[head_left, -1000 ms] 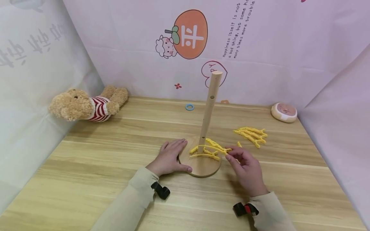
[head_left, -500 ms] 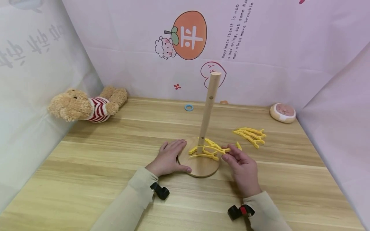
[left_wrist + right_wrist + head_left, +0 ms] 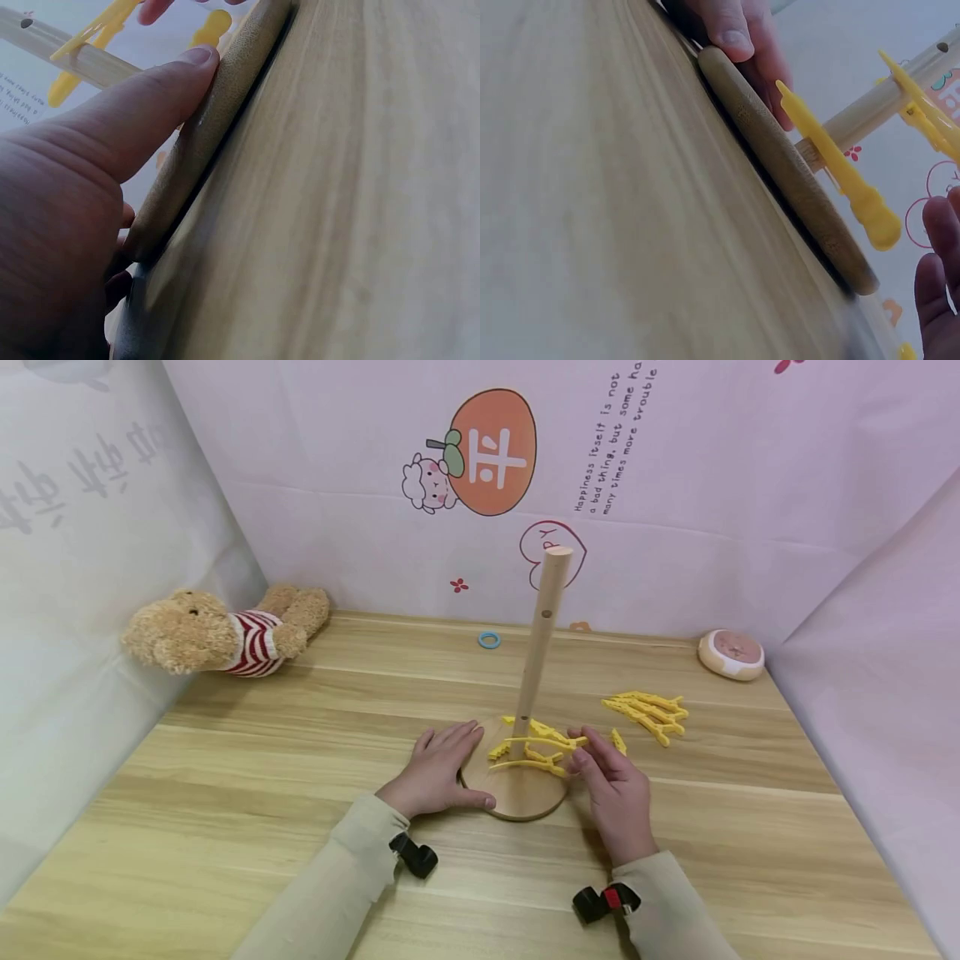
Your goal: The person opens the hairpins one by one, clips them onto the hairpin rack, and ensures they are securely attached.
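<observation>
A wooden post (image 3: 537, 643) stands upright on a round wooden base (image 3: 523, 800). My left hand (image 3: 435, 775) rests on the base's left edge, fingers spread and thumb at the front rim. My right hand (image 3: 618, 793) pinches the tail end of a yellow hair clip (image 3: 542, 741) at the right of the post. In the right wrist view this clip's arms (image 3: 924, 109) lie on either side of the post. Lower down, another yellow hair clip (image 3: 840, 161) sits across the post near the base. More yellow clip parts show behind the post, partly hidden.
Several yellow hair clips (image 3: 651, 712) lie in a group at the right, with a small yellow piece (image 3: 618, 742) nearer the right hand. A blue ring (image 3: 489, 640), a teddy bear (image 3: 225, 633) and a round pink-topped case (image 3: 732, 654) are along the back.
My right hand has moved left toward the post, carrying the clip's arms further across it. The left hand keeps its place on the base.
</observation>
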Tool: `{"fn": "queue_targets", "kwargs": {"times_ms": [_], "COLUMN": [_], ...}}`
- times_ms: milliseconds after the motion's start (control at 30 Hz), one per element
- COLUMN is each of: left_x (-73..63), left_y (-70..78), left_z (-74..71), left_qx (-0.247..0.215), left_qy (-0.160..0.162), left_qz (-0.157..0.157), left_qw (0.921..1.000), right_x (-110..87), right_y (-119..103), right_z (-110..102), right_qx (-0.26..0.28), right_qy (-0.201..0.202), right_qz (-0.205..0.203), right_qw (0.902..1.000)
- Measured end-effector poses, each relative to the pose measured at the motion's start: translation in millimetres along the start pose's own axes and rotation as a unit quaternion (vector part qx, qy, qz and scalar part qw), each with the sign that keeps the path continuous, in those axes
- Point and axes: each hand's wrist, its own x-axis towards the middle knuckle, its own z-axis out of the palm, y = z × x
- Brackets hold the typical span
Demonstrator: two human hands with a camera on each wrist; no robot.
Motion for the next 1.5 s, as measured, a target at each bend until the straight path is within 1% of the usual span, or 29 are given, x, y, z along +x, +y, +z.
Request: {"fn": "queue_targets", "kwargs": {"times_ms": [200,367,533,833,1067,1267,1500], "left_x": [-0.9,-0.1,-0.2,0.1,1.7,1.2,0.9], "left_y": [-0.1,1.1,2.7,4.5,4.6,6.2,6.6], "left_z": [-0.1,-1.1,-3.2,-7.4,-7.8,-9.6,-10.7], "left_qx": [-0.006,-0.007,-0.001,0.015,0.021,0.02,0.021], "left_qy": [-0.003,-0.008,-0.013,-0.021,-0.023,-0.028,-0.032], "left_qz": [0.006,0.0,-0.003,-0.004,0.0,-0.002,-0.001], "left_qw": [1.0,0.9999,0.9999,0.9996,0.9995,0.9994,0.9993], "right_x": [2.3,2.0,2.2,1.2,-2.0,-2.4,-2.7], "right_y": [1.9,1.7,1.8,-2.6,-6.2,-4.8,-4.3], "right_z": [2.4,2.6,3.3,7.2,15.6,18.1,19.7], "right_qx": [-0.018,-0.022,-0.019,-0.026,-0.027,-0.038,-0.049], "right_qy": [-0.001,-0.004,0.001,0.002,-0.011,-0.003,0.004], "right_qz": [0.009,0.015,0.01,-0.015,-0.006,0.003,-0.006], "right_qw": [0.9998,0.9996,0.9998,0.9995,0.9996,0.9993,0.9988]}}
